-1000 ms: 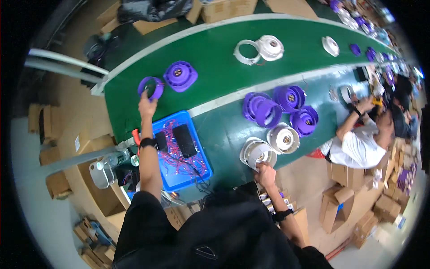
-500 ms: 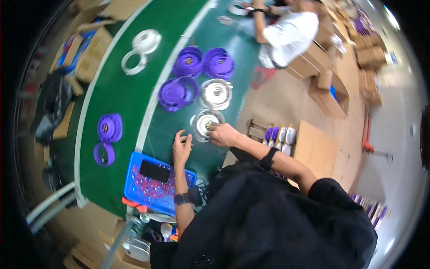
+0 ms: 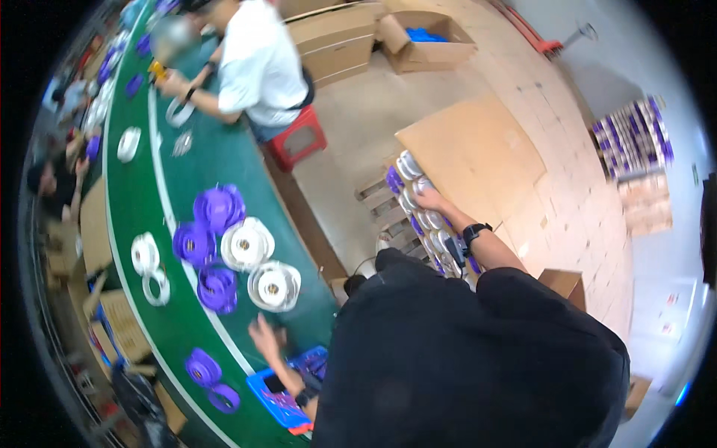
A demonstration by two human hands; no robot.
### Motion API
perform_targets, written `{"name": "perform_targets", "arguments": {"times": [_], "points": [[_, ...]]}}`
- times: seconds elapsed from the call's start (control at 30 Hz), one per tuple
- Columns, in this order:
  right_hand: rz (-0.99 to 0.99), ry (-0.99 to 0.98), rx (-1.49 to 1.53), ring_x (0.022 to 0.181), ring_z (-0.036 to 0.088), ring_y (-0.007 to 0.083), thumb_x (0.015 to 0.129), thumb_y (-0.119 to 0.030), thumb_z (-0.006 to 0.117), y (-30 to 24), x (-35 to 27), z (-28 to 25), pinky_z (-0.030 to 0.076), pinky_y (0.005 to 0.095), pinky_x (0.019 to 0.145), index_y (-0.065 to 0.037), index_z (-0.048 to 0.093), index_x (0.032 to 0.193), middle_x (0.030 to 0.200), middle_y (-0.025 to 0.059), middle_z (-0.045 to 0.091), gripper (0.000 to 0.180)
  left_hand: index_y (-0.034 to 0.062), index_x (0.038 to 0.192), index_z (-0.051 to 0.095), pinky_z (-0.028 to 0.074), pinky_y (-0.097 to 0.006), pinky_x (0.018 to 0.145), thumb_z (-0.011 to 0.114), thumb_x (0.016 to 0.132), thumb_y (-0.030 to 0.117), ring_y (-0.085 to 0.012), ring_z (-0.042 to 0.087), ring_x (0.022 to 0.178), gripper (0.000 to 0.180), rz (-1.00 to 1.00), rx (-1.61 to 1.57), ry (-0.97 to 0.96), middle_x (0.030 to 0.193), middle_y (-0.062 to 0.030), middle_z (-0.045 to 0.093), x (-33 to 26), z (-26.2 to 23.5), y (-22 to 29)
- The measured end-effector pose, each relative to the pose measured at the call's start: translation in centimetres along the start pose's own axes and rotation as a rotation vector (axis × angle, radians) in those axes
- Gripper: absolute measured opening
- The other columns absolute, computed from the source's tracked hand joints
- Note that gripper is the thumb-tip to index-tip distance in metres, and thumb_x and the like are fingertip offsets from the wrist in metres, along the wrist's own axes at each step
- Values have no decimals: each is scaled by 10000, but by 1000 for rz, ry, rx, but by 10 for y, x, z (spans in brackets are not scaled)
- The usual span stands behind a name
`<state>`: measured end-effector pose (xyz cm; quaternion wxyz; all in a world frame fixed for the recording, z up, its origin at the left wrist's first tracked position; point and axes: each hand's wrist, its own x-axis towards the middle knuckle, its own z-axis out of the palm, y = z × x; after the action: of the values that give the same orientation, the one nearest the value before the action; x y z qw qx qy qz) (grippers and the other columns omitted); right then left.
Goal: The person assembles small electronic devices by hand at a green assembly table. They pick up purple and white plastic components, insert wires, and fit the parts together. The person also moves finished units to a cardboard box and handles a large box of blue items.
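While the person's torso turns away from the long green conveyor table (image 3: 224, 160), the right hand (image 3: 429, 198) reaches out to a row of stacked silver-and-purple round spools (image 3: 418, 213) standing on a wooden pallet beside the table, in front of a flat sheet of brown cardboard (image 3: 478, 153). Fingers lie on top of the stack; whether they have closed on a spool I cannot tell. Left hand (image 3: 265, 337) hovers open, fingers spread, over the near edge of the table, just above a blue plastic tray (image 3: 280, 392) of small parts. It grips nothing.

On the table, past the left hand: two white-and-silver round spools (image 3: 261, 265) flanked by purple plastic reels (image 3: 205, 246). Farther along the table, a co-worker in a white shirt (image 3: 261, 63) sits on a red stool (image 3: 299, 142).

Handling guess: spools look rigid, light to moderate in weight, with smooth flanges that are probably slippery. Best grip is across the rim, thumb opposite fingers. Stack could topple if pulled sideways.
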<state>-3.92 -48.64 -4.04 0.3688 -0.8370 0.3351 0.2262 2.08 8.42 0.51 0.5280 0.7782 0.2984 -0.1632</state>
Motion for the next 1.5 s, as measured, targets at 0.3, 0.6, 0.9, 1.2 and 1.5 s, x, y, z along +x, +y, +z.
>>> {"name": "perform_targets", "arguments": {"times": [0.3, 0.6, 0.9, 1.2, 1.5], "points": [[733, 194, 1822, 1239, 393, 448, 858, -528, 488, 319, -124, 40, 387, 463, 1016, 239, 102, 1305, 1352, 406, 273, 968, 40, 746, 519, 441, -319, 444, 520, 885, 427, -196, 509, 478, 412, -480, 352, -430, 666, -96, 552, -42, -2, -113], [622, 1204, 2847, 897, 569, 245, 689, -384, 742, 339, -70, 129, 495, 418, 800, -19, 527, 1036, 989, 102, 584, 548, -2, 881, 600, 501, -327, 614, 618, 803, 392, -202, 600, 684, 402, -408, 1106, -452, 884, -105, 637, -4, -4, -57], [792, 817, 2391, 783, 494, 196, 800, -282, 655, 416, -79, 120, 469, 309, 632, 16, 521, 963, 845, 114, 484, 365, 12, 1251, 486, 552, -295, 579, 490, 905, 385, -225, 691, 716, 509, -739, 1156, -700, 992, -181, 671, -17, 116, 163], [561, 1500, 2321, 915, 578, 249, 830, -172, 641, 289, -78, -8, 505, 342, 863, -19, 545, 1023, 972, 120, 593, 264, 68, 1197, 485, 480, -286, 465, 468, 936, 317, -220, 672, 628, 361, -132, 870, -909, 878, -102, 670, 72, 287, 323], [13, 1816, 1600, 1038, 574, 270, 888, -80, 515, 221, -112, -190, 502, 369, 920, 46, 506, 1172, 1152, 155, 578, 311, 48, 1276, 441, 518, -290, 456, 482, 931, 264, -187, 644, 620, 409, 211, 950, -1280, 1031, -137, 621, 202, 459, 466]]}}
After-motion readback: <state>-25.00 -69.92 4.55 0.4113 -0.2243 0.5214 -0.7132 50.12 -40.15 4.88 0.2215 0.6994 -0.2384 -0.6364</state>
